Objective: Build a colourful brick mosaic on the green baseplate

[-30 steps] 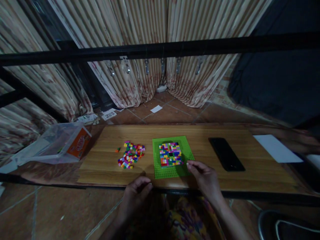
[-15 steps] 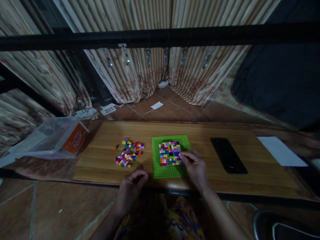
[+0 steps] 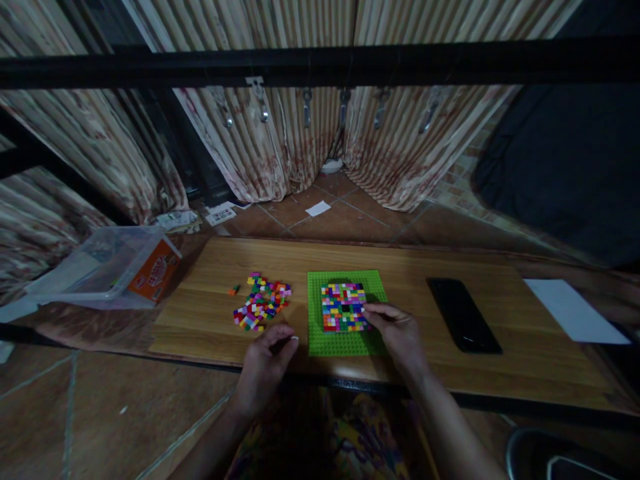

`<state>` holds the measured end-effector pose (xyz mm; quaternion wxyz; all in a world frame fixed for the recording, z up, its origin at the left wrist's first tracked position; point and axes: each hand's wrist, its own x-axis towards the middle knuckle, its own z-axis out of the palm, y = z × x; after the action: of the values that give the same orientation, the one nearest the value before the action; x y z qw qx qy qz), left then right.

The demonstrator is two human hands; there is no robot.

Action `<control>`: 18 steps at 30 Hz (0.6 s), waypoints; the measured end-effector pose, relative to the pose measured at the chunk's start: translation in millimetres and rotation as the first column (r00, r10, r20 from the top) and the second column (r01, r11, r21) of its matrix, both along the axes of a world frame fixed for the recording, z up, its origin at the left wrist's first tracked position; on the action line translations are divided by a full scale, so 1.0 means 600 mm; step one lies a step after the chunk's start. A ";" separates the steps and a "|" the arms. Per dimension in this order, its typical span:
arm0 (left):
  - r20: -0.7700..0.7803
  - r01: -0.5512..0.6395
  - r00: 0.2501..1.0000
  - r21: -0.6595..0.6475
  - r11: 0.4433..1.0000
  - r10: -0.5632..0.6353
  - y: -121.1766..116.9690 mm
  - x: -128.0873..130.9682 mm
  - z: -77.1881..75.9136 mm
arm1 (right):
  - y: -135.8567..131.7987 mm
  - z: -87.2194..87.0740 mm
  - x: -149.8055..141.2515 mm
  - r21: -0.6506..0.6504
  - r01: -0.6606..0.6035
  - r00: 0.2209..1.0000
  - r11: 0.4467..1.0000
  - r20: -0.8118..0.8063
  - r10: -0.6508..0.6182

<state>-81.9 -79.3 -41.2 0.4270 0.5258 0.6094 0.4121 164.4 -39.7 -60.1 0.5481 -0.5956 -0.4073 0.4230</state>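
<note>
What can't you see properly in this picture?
In the head view:
Anything the right hand pinches: hidden by fingers.
The left hand's white bit: too small to identify.
Writing on the orange label: too small.
Inside the clear box: blurred through plastic.
Dark thing, bottom right: the edge cuts it off.

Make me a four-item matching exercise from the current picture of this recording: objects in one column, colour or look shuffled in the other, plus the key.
1. Baseplate
2. Phone
3. Plastic box
4. Loose bricks

A. See-through, with an orange label
B. Many colours, spread in a heap
C. Green, under a brick block
D. Black, lying flat

Pairs: 1-C, 2-D, 3-A, 4-B
</note>
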 end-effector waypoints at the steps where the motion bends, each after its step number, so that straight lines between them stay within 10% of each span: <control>1: 0.008 -0.008 1.000 0.014 1.000 0.008 0.004 0.003 0.003 | 0.001 0.005 0.000 -0.039 -0.001 1.000 0.999 -0.020 0.000; 18: -0.172 0.176 0.976 0.254 0.951 -0.135 0.071 0.054 0.004 | 0.024 0.027 0.004 -0.236 -0.038 0.999 0.971 -0.033 0.031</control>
<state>-49.3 -36.5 -38.5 0.3355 0.6550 0.5356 0.4142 166.7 -25.3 -43.6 0.4717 -0.6431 -0.3564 0.4867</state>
